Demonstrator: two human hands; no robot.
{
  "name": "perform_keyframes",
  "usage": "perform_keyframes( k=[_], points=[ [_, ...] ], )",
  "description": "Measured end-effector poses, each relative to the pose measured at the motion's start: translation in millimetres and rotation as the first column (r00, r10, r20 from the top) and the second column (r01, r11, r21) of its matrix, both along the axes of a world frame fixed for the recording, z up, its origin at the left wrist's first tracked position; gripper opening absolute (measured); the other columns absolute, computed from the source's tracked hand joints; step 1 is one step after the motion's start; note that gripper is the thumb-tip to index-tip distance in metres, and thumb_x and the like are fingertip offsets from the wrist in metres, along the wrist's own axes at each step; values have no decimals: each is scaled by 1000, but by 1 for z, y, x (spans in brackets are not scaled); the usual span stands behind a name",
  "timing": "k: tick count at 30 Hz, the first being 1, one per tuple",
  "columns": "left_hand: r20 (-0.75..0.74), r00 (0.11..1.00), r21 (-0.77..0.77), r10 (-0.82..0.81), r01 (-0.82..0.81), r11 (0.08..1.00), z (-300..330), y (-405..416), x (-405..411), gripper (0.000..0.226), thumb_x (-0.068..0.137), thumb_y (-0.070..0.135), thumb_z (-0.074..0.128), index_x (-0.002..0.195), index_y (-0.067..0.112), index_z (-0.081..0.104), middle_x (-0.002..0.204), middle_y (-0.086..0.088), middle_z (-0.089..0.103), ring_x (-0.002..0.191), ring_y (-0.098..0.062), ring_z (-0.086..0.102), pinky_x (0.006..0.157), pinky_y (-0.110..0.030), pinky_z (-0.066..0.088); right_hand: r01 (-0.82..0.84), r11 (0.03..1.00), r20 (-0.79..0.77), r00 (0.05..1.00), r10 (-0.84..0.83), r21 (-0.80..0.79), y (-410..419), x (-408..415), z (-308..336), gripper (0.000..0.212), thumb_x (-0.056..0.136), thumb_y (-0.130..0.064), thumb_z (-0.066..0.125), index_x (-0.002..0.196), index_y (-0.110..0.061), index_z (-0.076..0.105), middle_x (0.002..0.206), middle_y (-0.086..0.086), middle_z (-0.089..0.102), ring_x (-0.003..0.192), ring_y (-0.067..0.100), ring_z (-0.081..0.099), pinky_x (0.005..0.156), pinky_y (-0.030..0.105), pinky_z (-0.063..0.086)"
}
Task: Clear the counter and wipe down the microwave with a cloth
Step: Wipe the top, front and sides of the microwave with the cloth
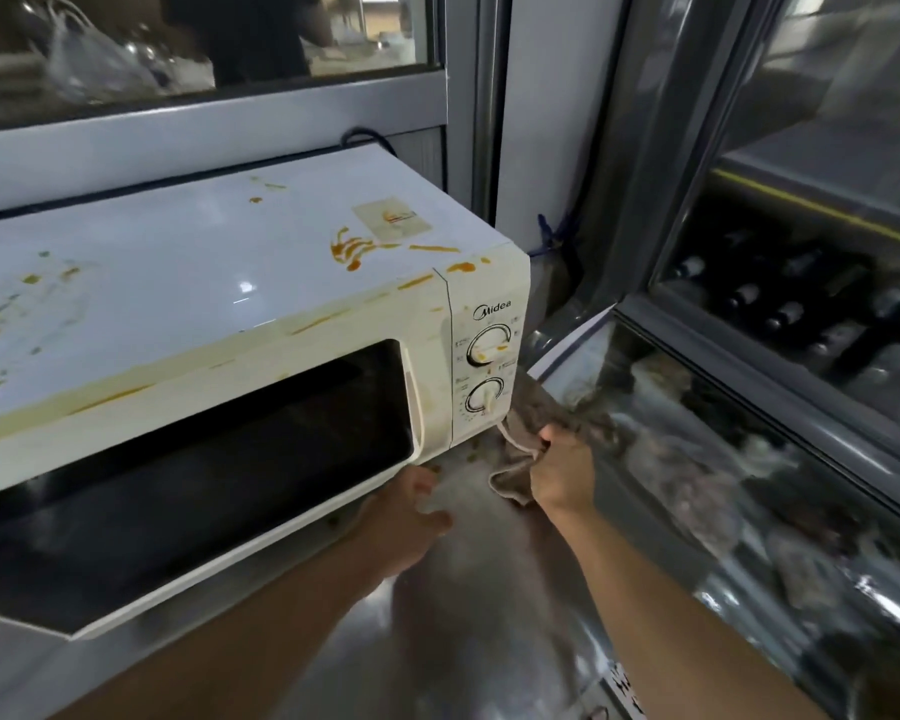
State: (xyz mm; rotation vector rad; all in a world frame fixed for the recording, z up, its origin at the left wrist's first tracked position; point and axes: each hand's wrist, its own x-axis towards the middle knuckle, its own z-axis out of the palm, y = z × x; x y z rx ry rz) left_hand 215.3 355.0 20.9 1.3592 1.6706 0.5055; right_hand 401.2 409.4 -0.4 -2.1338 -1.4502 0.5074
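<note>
A white microwave (219,283) stands on a steel counter (489,615), its top and front streaked with orange sauce. Two dials sit on its right panel. My right hand (562,472) grips a crumpled brown cloth (520,444) at the microwave's lower right front corner, just below the dials. My left hand (406,517) reaches under the bottom right edge of the microwave door, its fingertips hidden beneath the microwave.
A glass-fronted chiller (801,314) holding dark bottles stands to the right. A window with a grey frame (204,127) runs behind the microwave. A black cord (365,135) rises behind its back right corner. Small crumbs lie on the counter by the cloth.
</note>
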Motion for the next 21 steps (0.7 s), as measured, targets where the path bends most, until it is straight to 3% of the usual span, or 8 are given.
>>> perform_keyframes(
  k=[3,5,9,11,13,16,19,21],
  points=[
    [47,999,-12,-17,17,1000,14,-4,1,43,79,20,71,118,24,52,120,5,56,106,-12,56,74,-19,45,46,998,-116,992,-41,39,-15,6,19,22,90,2,43,103,0,60,100,19,65,98,33,60,74,30,40],
    [65,998,-11,-26,26,1000,29,-7,2,42,78,16,71,116,20,52,121,0,57,110,-16,56,83,-27,48,40,997,-181,983,-28,68,-27,9,35,19,91,0,42,102,-2,57,89,11,58,93,29,58,67,22,32],
    [184,983,-3,-10,11,1000,64,-21,3,55,71,4,71,122,6,50,123,-19,54,112,-34,55,93,-42,49,2,990,-275,961,37,138,-48,11,78,10,93,-5,47,98,-9,56,87,1,55,83,17,51,69,18,31],
    [232,973,6,5,-7,1000,83,-30,-1,47,78,-1,67,120,11,50,119,-15,53,97,-29,58,75,-32,54,-29,983,-344,934,91,182,-58,9,103,10,93,-5,49,92,-13,56,83,0,57,81,17,52,69,21,34],
    [234,972,40,-6,-4,999,101,-39,-9,41,82,1,65,116,17,50,113,-6,53,84,-19,58,56,-19,48,-61,976,-476,865,156,210,-72,3,131,21,94,-4,48,82,-20,54,78,-3,57,77,13,53,68,21,41],
    [198,980,114,-28,5,994,128,-54,-24,43,85,5,62,124,17,48,109,-3,55,88,-18,58,63,-21,46,-131,967,-606,758,241,220,-94,-12,170,23,97,-5,45,83,-20,56,78,-2,61,72,8,56,59,12,44],
    [254,967,150,-11,-28,988,157,-73,-39,42,89,6,59,128,13,47,117,-12,58,97,-25,59,79,-30,46,-221,950,-688,655,311,218,-117,-31,199,19,99,-6,41,96,-14,58,90,6,63,85,16,58,72,24,45],
    [270,963,180,-15,-35,983,174,-87,-50,33,90,16,59,122,15,53,114,-8,62,101,-21,60,81,-28,46,-288,931,-724,591,357,224,-132,-47,213,20,99,-4,39,98,-12,58,93,8,62,89,18,56,76,28,43]
  ],
)
